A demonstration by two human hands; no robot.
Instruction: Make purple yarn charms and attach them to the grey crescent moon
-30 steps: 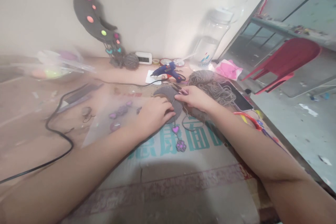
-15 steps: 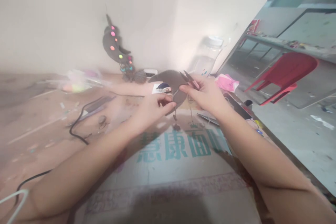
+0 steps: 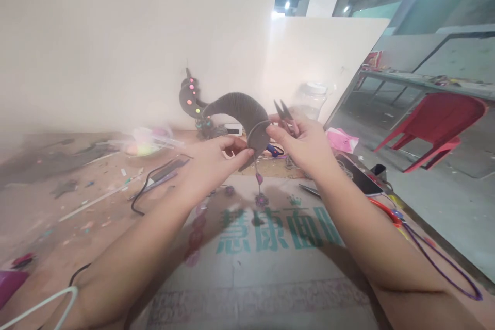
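A grey yarn-wrapped crescent (image 3: 242,109) is held up in front of me, above the table. My left hand (image 3: 214,160) pinches its lower end. My right hand (image 3: 303,144) pinches a strand of yarn at the crescent's edge and also holds a small pair of pink-handled snips (image 3: 285,113), blades pointing up. A thread with a pink heart and a purple flower charm (image 3: 261,198) dangles from the crescent. A second, finished crescent with coloured dots (image 3: 190,99) leans against the wall behind.
A printed cardboard sheet (image 3: 270,247) covers the table in front of me. A black cable (image 3: 149,185), a blue glue gun (image 3: 275,150), a clear jar (image 3: 311,100), a phone (image 3: 358,175), pink cloth (image 3: 340,140) and a red chair (image 3: 433,124) lie around.
Both hands have lifted the grey crescent off the table and raised it higher; the charms now hang free beneath it. The view has tilted upward.
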